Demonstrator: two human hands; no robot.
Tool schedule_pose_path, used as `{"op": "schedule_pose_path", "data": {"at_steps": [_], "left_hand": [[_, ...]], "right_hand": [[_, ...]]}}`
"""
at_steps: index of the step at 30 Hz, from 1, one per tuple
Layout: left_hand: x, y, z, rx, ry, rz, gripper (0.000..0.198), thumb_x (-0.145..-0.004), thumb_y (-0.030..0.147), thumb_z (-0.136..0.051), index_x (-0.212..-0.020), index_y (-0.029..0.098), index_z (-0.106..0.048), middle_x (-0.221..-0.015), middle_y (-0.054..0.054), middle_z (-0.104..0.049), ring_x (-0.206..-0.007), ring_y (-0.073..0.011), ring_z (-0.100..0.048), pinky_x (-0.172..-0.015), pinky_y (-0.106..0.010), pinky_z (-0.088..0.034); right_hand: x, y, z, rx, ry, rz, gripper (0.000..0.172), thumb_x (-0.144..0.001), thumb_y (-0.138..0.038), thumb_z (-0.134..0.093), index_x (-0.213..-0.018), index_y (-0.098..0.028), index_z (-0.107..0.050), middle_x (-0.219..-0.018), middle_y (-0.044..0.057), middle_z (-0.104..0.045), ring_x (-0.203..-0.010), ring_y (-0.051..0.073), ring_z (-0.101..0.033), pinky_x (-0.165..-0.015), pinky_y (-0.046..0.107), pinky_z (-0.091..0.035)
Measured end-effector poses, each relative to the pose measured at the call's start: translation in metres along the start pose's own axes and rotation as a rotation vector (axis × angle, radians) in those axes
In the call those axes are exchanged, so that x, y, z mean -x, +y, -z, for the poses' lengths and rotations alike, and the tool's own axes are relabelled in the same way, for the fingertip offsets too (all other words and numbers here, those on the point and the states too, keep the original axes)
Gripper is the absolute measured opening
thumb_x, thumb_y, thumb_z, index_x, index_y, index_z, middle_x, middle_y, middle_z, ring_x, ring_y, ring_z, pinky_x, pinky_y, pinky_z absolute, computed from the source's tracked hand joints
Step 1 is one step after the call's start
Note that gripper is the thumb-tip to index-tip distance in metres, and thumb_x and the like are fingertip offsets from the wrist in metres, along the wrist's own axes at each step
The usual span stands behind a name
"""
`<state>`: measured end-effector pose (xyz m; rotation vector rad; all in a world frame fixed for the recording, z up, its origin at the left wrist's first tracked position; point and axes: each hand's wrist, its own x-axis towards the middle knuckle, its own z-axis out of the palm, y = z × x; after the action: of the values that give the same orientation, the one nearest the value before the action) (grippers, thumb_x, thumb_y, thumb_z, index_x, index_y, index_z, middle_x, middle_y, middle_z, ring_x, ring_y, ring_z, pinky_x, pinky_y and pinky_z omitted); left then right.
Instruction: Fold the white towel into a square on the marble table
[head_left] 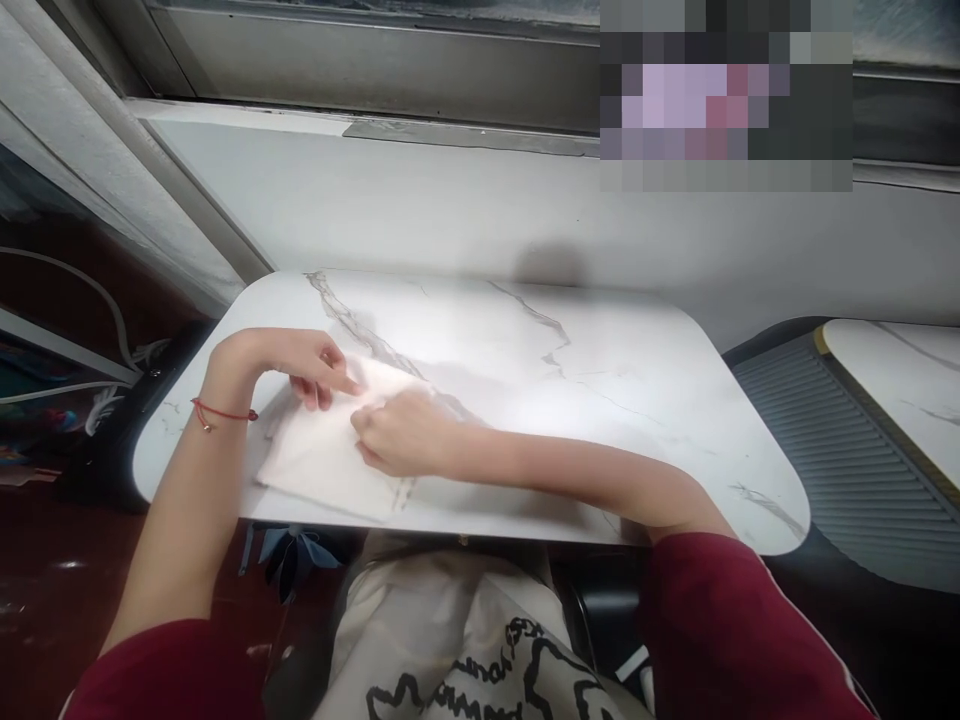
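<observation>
A white cloth (322,450), folded into a roughly square flat shape, lies on the left part of a white marble-patterned table. My left hand (307,365) is bent down at the wrist over the cloth's far left edge, some fingers curled and one stretched out onto the fabric. Its fingers are apart, with nothing visible between them. My right hand (401,435) is closed, its fingertips pinching the cloth near its middle. The two hands are close together but do not touch. The cloth's right part is partly covered by my right hand and wrist.
The marble-patterned table (600,400) has rounded corners and stands against a white wall panel (420,210). To the right is another white tabletop (907,380) beside a grey ribbed surface (847,450). White cables (112,300) hang at the left. A blurred patch covers the upper right.
</observation>
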<state>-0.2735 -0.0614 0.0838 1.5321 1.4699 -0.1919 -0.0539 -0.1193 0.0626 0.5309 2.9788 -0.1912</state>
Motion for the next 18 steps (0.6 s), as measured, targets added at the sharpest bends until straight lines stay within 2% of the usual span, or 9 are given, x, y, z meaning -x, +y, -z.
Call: {"op": "schedule_pose_path", "data": {"at_steps": [2,5,8,10,13,16,18], "left_hand": [[0.0,0.01,-0.011,0.038,-0.076,-0.061,0.04,-0.058,0.061,-0.085,-0.062,0.024,-0.071,-0.063,-0.008,-0.072,-0.053,-0.0247,-0.069,-0.051,-0.032,-0.053],[-0.005,0.022,-0.022,0.063,-0.09,-0.149,0.039,-0.063,0.06,-0.083,-0.063,0.023,-0.07,-0.062,-0.007,-0.072,-0.057,-0.0242,-0.07,-0.055,-0.032,-0.055],[-0.013,0.025,-0.026,0.058,-0.003,-0.215,0.038,-0.07,0.059,-0.078,-0.064,0.023,-0.068,-0.063,-0.007,-0.072,-0.063,-0.0249,-0.072,-0.062,-0.033,-0.057],[-0.017,0.023,-0.024,0.039,0.067,-0.193,0.04,-0.074,0.062,-0.074,-0.067,0.023,-0.069,-0.067,-0.007,-0.073,-0.06,-0.0235,-0.071,-0.062,-0.034,-0.056],[-0.021,0.018,-0.021,0.025,0.157,-0.141,0.046,-0.078,0.069,-0.068,-0.073,0.023,-0.07,-0.073,-0.007,-0.075,-0.06,-0.0231,-0.07,-0.061,-0.035,-0.055],[-0.024,0.016,-0.02,0.051,0.266,-0.171,0.046,-0.079,0.069,-0.068,-0.087,0.023,-0.07,-0.075,-0.006,-0.074,-0.07,-0.0245,-0.072,-0.068,-0.036,-0.055],[-0.028,0.016,-0.022,0.034,0.382,-0.198,0.05,-0.078,0.068,-0.069,-0.101,0.023,-0.067,-0.077,-0.005,-0.073,-0.075,-0.0241,-0.071,-0.072,-0.036,-0.054]], "right_hand": [[0.008,-0.011,0.0,-0.015,-0.015,-0.018,0.037,-0.106,-0.03,-0.043,-0.097,-0.011,-0.072,-0.084,0.013,-0.074,-0.072,0.021,-0.065,-0.059,0.032,-0.036],[0.014,-0.013,0.0,0.049,-0.025,-0.089,0.04,-0.105,-0.039,-0.049,-0.093,-0.011,-0.074,-0.087,0.016,-0.073,-0.078,0.025,-0.065,-0.06,0.034,-0.038],[0.014,0.007,0.004,0.179,0.021,-0.083,0.045,-0.1,-0.047,-0.058,-0.108,-0.005,-0.073,-0.109,0.023,-0.071,-0.099,0.031,-0.064,-0.07,0.036,-0.043],[0.013,0.026,0.011,0.205,0.03,-0.064,0.052,-0.097,-0.052,-0.062,-0.117,-0.004,-0.071,-0.12,0.024,-0.067,-0.106,0.031,-0.063,-0.078,0.037,-0.044],[0.014,0.047,0.024,0.176,-0.058,-0.084,0.046,-0.096,-0.047,-0.066,-0.118,-0.007,-0.071,-0.119,0.02,-0.067,-0.107,0.03,-0.063,-0.085,0.036,-0.044],[0.017,0.057,0.03,0.155,-0.137,-0.137,0.043,-0.094,-0.044,-0.071,-0.118,-0.008,-0.07,-0.116,0.017,-0.069,-0.112,0.031,-0.063,-0.089,0.037,-0.044],[0.015,0.065,0.028,0.152,-0.133,-0.186,0.044,-0.093,-0.042,-0.073,-0.121,-0.008,-0.069,-0.12,0.018,-0.068,-0.117,0.031,-0.062,-0.091,0.037,-0.045]]}}
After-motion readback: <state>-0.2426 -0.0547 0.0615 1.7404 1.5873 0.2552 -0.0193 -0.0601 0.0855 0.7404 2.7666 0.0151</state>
